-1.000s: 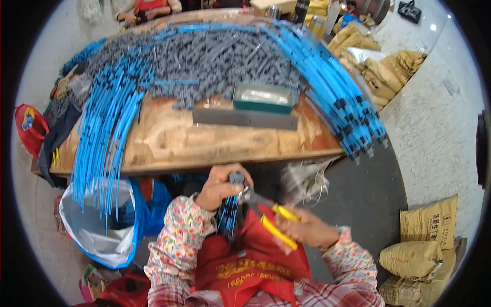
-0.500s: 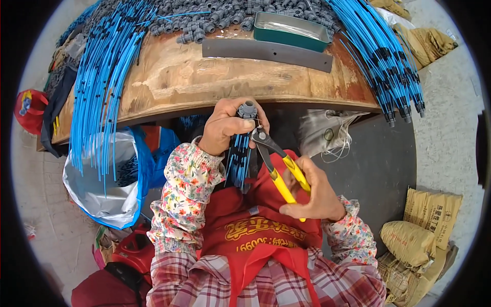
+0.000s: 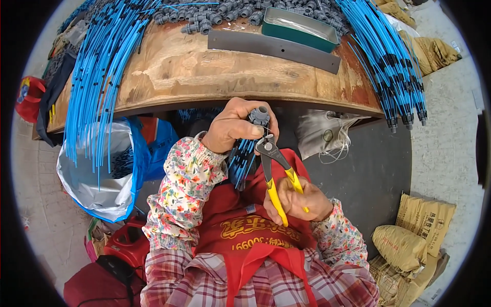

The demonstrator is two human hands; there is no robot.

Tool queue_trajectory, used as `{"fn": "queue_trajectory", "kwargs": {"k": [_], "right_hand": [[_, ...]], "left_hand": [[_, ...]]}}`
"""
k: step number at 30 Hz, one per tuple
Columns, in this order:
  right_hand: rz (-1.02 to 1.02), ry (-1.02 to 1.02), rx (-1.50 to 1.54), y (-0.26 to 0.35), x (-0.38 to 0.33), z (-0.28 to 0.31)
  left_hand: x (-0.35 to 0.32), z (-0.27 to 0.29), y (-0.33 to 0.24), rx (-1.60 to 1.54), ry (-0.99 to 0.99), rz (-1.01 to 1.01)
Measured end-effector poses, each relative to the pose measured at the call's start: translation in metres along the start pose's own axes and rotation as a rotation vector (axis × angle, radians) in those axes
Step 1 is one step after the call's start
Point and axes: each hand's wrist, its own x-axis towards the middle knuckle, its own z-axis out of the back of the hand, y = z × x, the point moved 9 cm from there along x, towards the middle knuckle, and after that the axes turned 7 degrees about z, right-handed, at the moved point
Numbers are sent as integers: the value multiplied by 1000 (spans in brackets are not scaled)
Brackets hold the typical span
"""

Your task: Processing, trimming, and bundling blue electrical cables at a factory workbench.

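My left hand is wrapped round a grey ribbed plastic fitting, its hollow end facing up. Below that fitting hangs a bundle of thin blue tubes with black sections. In my right hand are pliers with yellow handles. Their dark jaws meet the area just under the fitting, beside my left thumb, where a thin pale strand shows. The jaw tips are partly hidden by my left fingers, so I cannot tell what they grip.
Ahead stands a wooden table with grey fittings, a dark metal strip and a green tray. Blue tube bundles overhang its left edge, others its right. An open silver-lined bag stands left; paper sacks lie right.
Both hands, with the fitting and pliers, have shifted slightly right in view. My right hand has come lower and closer to my body, and the plier handles now point more steeply down.
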Motion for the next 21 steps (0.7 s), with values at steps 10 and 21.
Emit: {"fn": "queue_trajectory", "kwargs": {"k": [10,21], "right_hand": [[-91,-227,45,12,-12,-21],[72,-109,104,-1,-4,-21]], "left_hand": [[-1,-5,3,81,1,18],[-3,-1,4,49,-34,8]]}}
